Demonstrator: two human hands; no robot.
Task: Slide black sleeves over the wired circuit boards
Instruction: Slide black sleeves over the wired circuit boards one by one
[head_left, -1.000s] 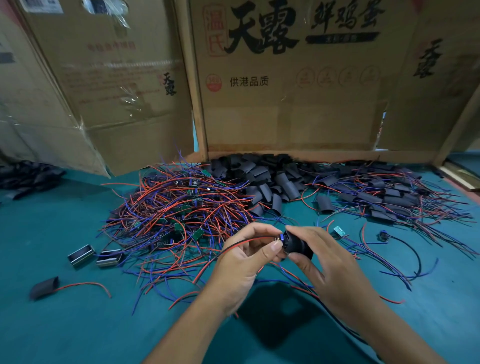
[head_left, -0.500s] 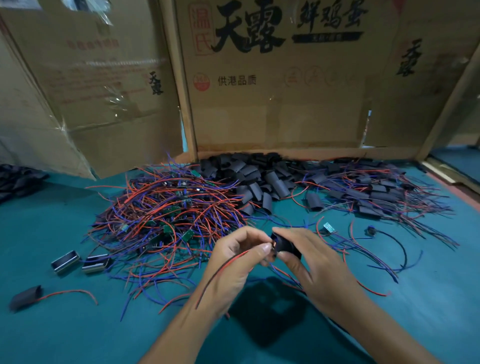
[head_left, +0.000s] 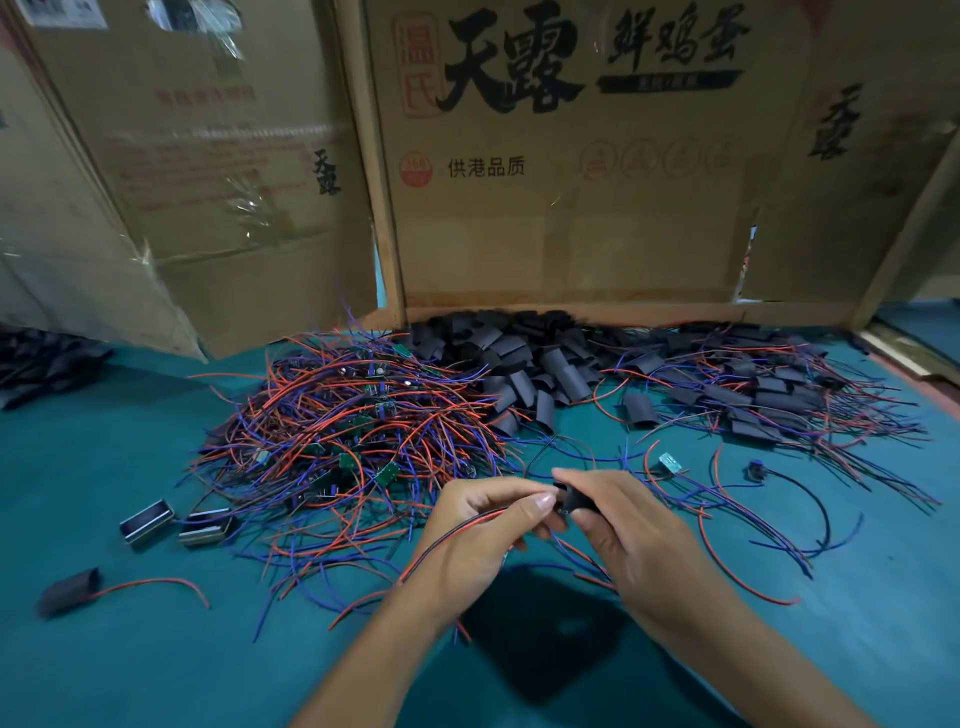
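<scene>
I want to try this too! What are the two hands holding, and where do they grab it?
The right hand grips a black sleeve around its body. The left hand pinches the red and black wires right beside the sleeve's opening.

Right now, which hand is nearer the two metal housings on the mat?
Left. The left hand sits just right of the metal housings; the right hand is farther right, beyond the left hand.

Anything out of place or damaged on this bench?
One sleeved piece with a red wire lies alone at the near left, apart from the sleeved pile at the right. Nothing looks damaged or spilled.
</scene>
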